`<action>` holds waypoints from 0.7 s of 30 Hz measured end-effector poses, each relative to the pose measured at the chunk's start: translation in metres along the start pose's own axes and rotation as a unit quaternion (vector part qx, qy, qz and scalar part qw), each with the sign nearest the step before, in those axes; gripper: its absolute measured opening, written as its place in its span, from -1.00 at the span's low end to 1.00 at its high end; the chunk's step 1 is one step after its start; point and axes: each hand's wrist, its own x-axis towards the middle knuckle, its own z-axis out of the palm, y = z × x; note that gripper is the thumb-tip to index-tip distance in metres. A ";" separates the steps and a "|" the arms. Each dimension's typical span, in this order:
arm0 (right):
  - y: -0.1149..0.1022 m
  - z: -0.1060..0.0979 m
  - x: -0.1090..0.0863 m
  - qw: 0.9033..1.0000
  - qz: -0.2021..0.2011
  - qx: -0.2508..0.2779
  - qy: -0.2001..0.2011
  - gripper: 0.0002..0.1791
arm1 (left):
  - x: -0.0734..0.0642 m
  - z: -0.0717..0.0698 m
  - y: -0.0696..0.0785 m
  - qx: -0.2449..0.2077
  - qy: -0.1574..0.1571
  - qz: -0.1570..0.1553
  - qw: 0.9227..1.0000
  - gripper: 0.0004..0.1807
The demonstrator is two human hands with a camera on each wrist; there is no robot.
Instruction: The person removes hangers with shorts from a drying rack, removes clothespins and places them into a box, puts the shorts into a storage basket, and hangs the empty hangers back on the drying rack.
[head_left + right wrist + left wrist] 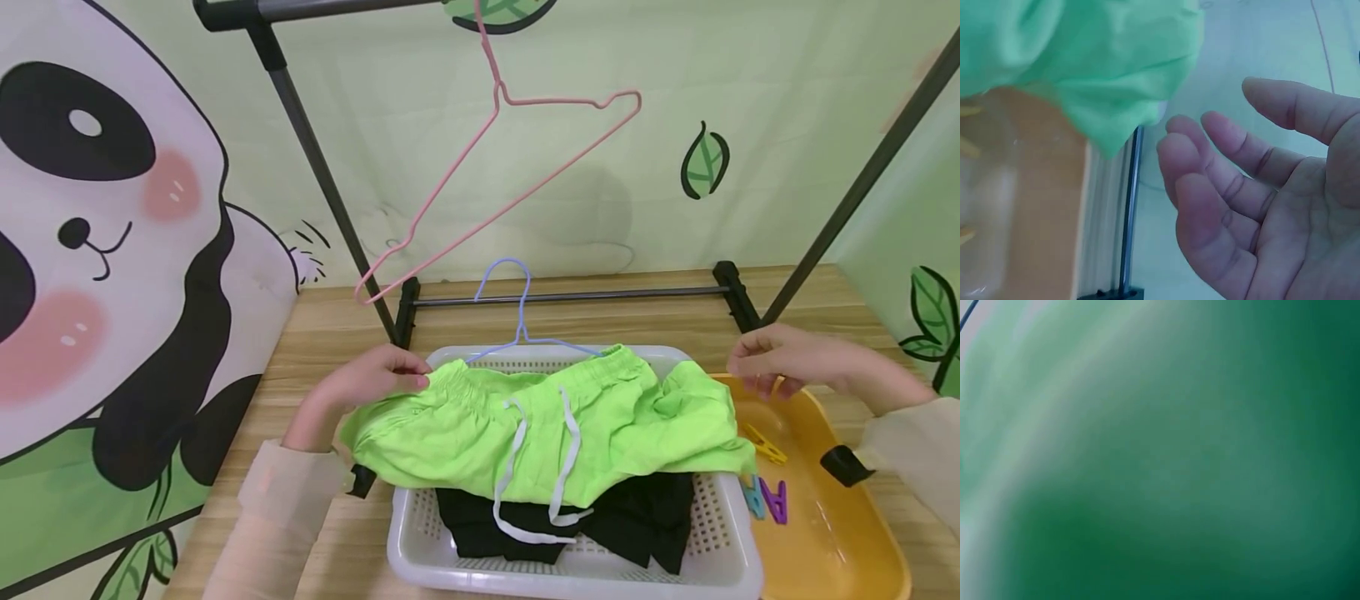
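Bright green shorts (465, 442) with white drawstrings lie spread over a white basket (577, 579). At their left end, my left hand (375, 377) pinches the waistband between thumb and fingers. A blue hanger (523, 304) rises behind the waistband, its lower part hidden by the cloth. My right hand (798, 362) is off to the right of the shorts, over an orange tub (873, 508). In the right wrist view, the fingers (1200, 212) are loosely bent and hold nothing, apart from the shorts' corner. Blurred green cloth (1166, 456) fills most of the left wrist view.
Black clothing (637, 521) lies in the basket under the shorts. A pink hanger (517, 212) hangs from the dark rack (322, 167) above. In the tub are yellow, blue and purple clothespins (774, 502). The rack's lower bar (622, 293) runs behind the basket.
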 end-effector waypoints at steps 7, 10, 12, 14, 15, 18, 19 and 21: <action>-0.017 0.002 0.013 0.999 -0.038 0.006 -0.018 -0.70 | -0.002 0.001 0.001 -0.002 0.006 -0.001 1.000 -0.84; -0.023 0.003 0.019 0.999 -0.038 0.003 -0.023 -0.67 | -0.002 0.000 0.001 -0.003 0.007 0.001 1.000 -0.84; -0.027 0.003 0.023 0.999 -0.034 0.002 -0.023 -0.66 | -0.002 0.000 0.001 -0.004 0.007 0.004 1.000 -0.84; -0.031 0.003 0.027 0.999 -0.027 0.006 -0.022 -0.63 | -0.002 0.000 0.000 -0.005 0.007 0.007 1.000 -0.84; -0.032 0.004 0.030 0.999 -0.022 0.008 -0.023 -0.61 | -0.002 0.000 0.000 -0.005 0.008 0.007 1.000 -0.84; -0.037 0.005 0.035 0.999 -0.012 0.014 -0.028 -0.55 | -0.002 0.000 -0.001 -0.003 0.008 0.011 1.000 -0.84; -0.038 0.005 0.037 0.999 -0.010 0.016 -0.030 -0.53 | -0.002 0.000 -0.001 -0.004 0.009 0.011 1.000 -0.84; -0.041 0.006 0.040 0.999 -0.010 0.019 -0.035 -0.51 | -0.002 0.000 -0.001 -0.004 0.009 0.011 1.000 -0.83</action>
